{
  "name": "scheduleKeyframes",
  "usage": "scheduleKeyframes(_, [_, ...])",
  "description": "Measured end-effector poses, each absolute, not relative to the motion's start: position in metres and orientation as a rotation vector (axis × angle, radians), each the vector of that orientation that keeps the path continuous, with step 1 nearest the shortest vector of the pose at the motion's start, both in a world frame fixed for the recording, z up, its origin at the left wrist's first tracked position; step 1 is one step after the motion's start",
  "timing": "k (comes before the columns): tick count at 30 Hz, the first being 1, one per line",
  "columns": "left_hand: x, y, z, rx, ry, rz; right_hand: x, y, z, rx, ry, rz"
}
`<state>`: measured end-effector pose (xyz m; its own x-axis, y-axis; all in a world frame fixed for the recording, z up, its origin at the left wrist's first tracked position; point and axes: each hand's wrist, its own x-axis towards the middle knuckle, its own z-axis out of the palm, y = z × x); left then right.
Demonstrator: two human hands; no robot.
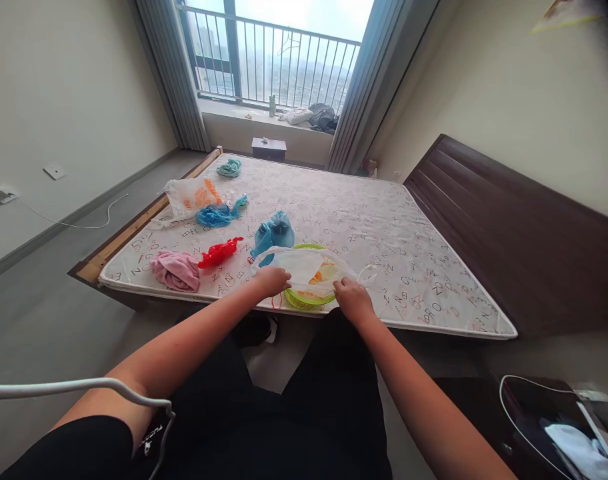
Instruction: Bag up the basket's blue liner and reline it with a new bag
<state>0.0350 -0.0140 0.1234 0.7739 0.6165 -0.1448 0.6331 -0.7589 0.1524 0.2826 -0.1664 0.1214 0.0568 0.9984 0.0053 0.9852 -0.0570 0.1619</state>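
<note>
Lower centre of frame: left hand (273, 281) and right hand (353, 298), both pinching a thin translucent white plastic bag (304, 267) draped over a round lime-green plastic basket (304, 300) at the near edge of the letter-printed mattress (384, 227). Left of these: crumpled pink cloth (175, 270), twisted red plastic bag (219, 252), bunched light-blue plastic bag (274, 233). Farther, upper left: knotted blue plastic bag (217, 215), white-and-orange plastic bag (193, 195), teal plastic bag (229, 167).
</note>
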Motion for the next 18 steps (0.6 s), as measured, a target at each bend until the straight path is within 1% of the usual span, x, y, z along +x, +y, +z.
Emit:
scheduleKeyframes(3, [0.027, -0.021, 0.123, 2.812, 0.972, -0.112, 0.293, -0.176, 0.110, 2.127, 2.252, 0.236])
scheduleKeyframes(5, [0.023, -0.027, 0.118, 2.850, 0.909, -0.095, 0.300, -0.181, 0.098, 2.024, 2.394, 0.188])
scheduleKeyframes(7, [0.018, -0.031, 0.107, 2.896, 0.761, -0.090, 0.309, -0.184, 0.086, 1.929, 2.481, 0.092])
scheduleKeyframes(10, [0.007, -0.030, 0.082, 2.857, 0.597, -0.048, 0.321, -0.184, 0.073, 1.919, 2.463, 0.029])
scheduleKeyframes(14, [-0.005, -0.021, 0.052, 2.750, 0.758, 0.069, 0.328, -0.175, 0.069, 1.886, 2.400, 0.037])
scheduleKeyframes(18, [-0.003, -0.020, 0.037, 2.767, 0.841, 0.007, 0.332, -0.164, 0.068, 1.870, 2.433, 0.033])
